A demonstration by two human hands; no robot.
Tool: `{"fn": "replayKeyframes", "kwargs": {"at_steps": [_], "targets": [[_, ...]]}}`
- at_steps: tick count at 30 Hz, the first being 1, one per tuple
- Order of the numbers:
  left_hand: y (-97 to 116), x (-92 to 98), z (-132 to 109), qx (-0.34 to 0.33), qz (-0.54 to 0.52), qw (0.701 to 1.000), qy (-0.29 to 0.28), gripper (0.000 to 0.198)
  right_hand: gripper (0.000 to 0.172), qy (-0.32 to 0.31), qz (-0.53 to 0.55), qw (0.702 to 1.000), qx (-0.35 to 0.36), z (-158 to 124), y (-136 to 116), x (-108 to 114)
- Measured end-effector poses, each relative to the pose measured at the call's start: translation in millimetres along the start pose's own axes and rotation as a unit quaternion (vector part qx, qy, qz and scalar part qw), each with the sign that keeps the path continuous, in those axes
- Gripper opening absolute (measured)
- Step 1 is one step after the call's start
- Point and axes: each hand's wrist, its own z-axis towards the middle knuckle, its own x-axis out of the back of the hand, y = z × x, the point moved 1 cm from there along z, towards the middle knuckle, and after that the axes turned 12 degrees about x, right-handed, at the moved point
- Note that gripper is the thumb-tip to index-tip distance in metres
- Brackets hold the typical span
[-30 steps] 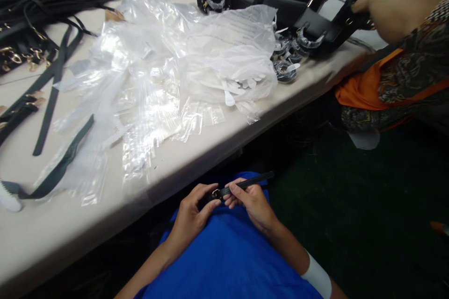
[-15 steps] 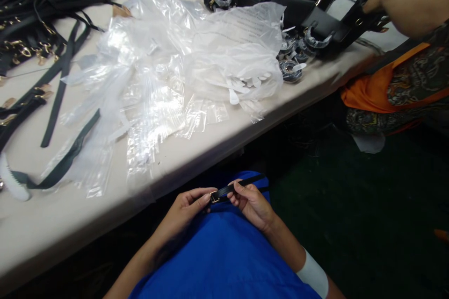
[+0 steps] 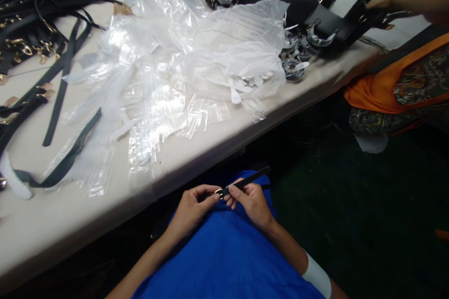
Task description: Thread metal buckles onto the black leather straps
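Observation:
Over my blue-clad lap, below the table edge, both hands pinch one thin black strap [image 3: 249,179]. My left hand [image 3: 195,208] grips the end with the small gold buckle [image 3: 219,192]. My right hand [image 3: 251,201] holds the strap just right of the buckle, and the free end sticks up and to the right. The fingertips of the two hands nearly touch at the buckle.
A beige table [image 3: 217,142] carries a heap of clear plastic bags [image 3: 164,65], black straps with gold fittings [image 3: 31,42] at the left and black bags [image 3: 315,14] at the back right. A co-worker's hand [image 3: 396,2] rests on those bags; their orange patterned clothing [image 3: 396,84] is at the right.
My hands have drawn closer together at the buckle, and the strap's free end has tilted up. The co-worker's arm has shifted slightly to the right.

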Motion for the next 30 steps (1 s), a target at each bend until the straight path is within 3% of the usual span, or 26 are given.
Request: {"fn": "replayKeyframes", "kwargs": {"at_steps": [13,17,21,26,30], "targets": [[-3.1,-0.4,0.1,-0.014,0.026,0.999,0.041,0.032,0.027,0.012,-0.023,0.999,0.034,-4.2,-1.2,-6.6],[-5.8,-2.2,-2.5,-0.080,0.081,0.989,0.095,0.025,0.022,0.017,-0.087,0.993,0.084,-10.0,-0.5,-8.3],[-12.3,-3.9,-5.8,-0.174,0.162,0.959,0.157,0.017,0.015,-0.006,-0.158,0.976,0.147,-14.7,-5.5,-9.4],[-16.7,-5.6,-11.2,-0.261,0.198,0.928,0.180,0.008,0.006,-0.024,-0.211,0.941,0.264,-16.3,-12.6,-12.3],[-12.3,-8.8,-16.6,-0.333,0.200,0.900,0.200,0.008,0.006,-0.026,-0.199,0.929,0.311,-17.5,-13.6,-13.8]]}}
